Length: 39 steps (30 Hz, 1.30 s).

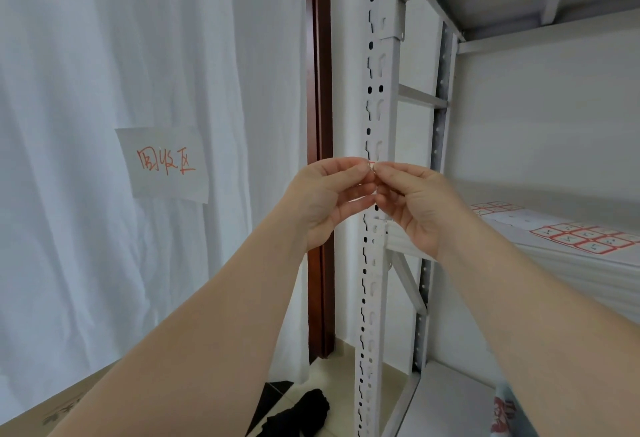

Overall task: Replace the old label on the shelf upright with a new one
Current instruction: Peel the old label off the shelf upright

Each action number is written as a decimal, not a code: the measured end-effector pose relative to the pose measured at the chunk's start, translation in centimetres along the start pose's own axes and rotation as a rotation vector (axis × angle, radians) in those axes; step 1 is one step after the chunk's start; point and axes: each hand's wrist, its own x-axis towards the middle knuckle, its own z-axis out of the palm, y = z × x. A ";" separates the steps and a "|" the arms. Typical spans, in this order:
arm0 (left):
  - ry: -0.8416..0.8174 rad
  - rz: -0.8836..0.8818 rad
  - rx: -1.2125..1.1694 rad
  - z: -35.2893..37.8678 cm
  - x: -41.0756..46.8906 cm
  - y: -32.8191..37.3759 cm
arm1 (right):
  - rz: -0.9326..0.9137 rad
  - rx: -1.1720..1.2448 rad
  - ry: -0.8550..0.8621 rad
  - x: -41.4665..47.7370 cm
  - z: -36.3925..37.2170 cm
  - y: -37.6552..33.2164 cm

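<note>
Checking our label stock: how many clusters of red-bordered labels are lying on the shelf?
2. One cluster lies farther back on the shelf; the other cluster lies nearer its front edge, with white paper between. More may be hidden beyond the right edge of view.

The shelf upright [375, 107] is white, with a regular pattern of dark round holes and keyhole slots along it. The small label [372, 164] shows a red edge. The curtain [104, 56] is plain white; the paper note [162, 163] on it is white with orange-red handwriting. The door frame [320, 90] is dark red-brown. The label sheets [585, 237] are white with a grid of red-bordered rectangles. A black cloth [304, 412] lies on the pale beige floor [332, 377].
</note>
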 end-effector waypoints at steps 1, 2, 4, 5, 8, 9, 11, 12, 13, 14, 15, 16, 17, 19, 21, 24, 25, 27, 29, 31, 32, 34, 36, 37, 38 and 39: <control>-0.002 0.000 0.001 0.1 -0.1 -0.1 | 0.006 0.003 -0.001 -0.1 -0.1 -0.1; 0.000 -0.001 0.007 0.3 -0.1 -0.1 | 0.012 0.005 -0.007 -0.1 -0.2 -0.1; 0.016 0.000 0.034 0.5 -0.1 -0.3 | 0.029 0.010 -0.030 -0.3 -0.6 -0.3; 0.026 -0.001 0.049 0.7 -0.1 -0.4 | 0.038 0.015 -0.045 -0.3 -0.7 -0.4; 0.052 -0.005 0.075 1.1 -0.1 -0.6 | 0.073 0.028 -0.089 -0.4 -1.2 -0.4; 0.060 -0.008 0.084 1.3 -0.1 -0.7 | 0.088 0.029 -0.100 -0.4 -1.4 -0.5; 0.083 -0.016 0.116 1.5 -0.1 -0.9 | 0.122 0.036 -0.120 -0.5 -1.7 -0.5; 0.095 -0.019 0.144 1.7 -0.1 -1.0 | 0.136 0.038 -0.124 -0.6 -1.8 -0.6; 0.107 -0.019 0.180 1.7 0.0 -1.2 | 0.143 0.031 -0.120 -0.6 -2.0 -0.6; 0.120 -0.016 0.220 1.8 0.0 -1.4 | 0.145 0.016 -0.108 -0.7 -2.2 -0.6; 0.133 -0.010 0.259 1.9 0.1 -1.6 | 0.146 -0.004 -0.092 -0.7 -2.4 -0.7; 0.144 -0.001 0.290 2.1 0.1 -1.8 | 0.147 -0.024 -0.075 -0.8 -2.7 -0.7; 0.151 0.007 0.313 2.3 0.2 -2.0 | 0.150 -0.040 -0.061 -0.9 -2.9 -0.7; 0.150 0.014 0.341 2.7 0.1 -2.4 | 0.154 -0.068 -0.047 -1.1 -3.4 -0.8; 0.129 0.001 0.329 3.1 -0.1 -2.7 | 0.162 -0.091 -0.050 -1.5 -3.7 -0.9; 0.084 -0.053 0.236 3.5 -0.4 -2.9 | 0.174 -0.110 -0.064 -2.1 -4.0 -1.1; 0.069 -0.068 0.205 3.5 -0.4 -3.0 | 0.176 -0.118 -0.066 -2.3 -4.1 -1.2; 0.048 -0.092 0.156 3.6 -0.6 -3.2 | 0.176 -0.137 -0.077 -2.6 -4.1 -1.4; 0.033 -0.120 0.076 3.7 -0.7 -3.2 | 0.159 -0.139 -0.087 -2.8 -4.2 -1.6; 0.026 -0.148 -0.012 3.8 -0.6 -3.1 | 0.108 -0.159 -0.080 -2.9 -4.3 -1.9; 0.023 -0.156 -0.043 3.8 -0.5 -3.1 | 0.072 -0.188 -0.073 -2.9 -4.4 -1.9; 0.015 -0.173 -0.071 3.9 -0.2 -3.1 | 0.002 -0.254 -0.070 -2.8 -4.8 -2.0; 0.017 -0.188 -0.080 4.1 0.2 -3.3 | -0.043 -0.300 -0.073 -2.7 -5.2 -1.9; 0.021 -0.198 -0.086 4.2 0.4 -3.4 | -0.058 -0.320 -0.076 -2.6 -5.3 -1.8; 0.027 -0.210 -0.092 4.2 0.7 -3.6 | -0.071 -0.340 -0.080 -2.4 -5.5 -1.7; 0.032 -0.225 -0.101 4.2 1.0 -3.8 | -0.083 -0.355 -0.081 -2.3 -5.7 -1.7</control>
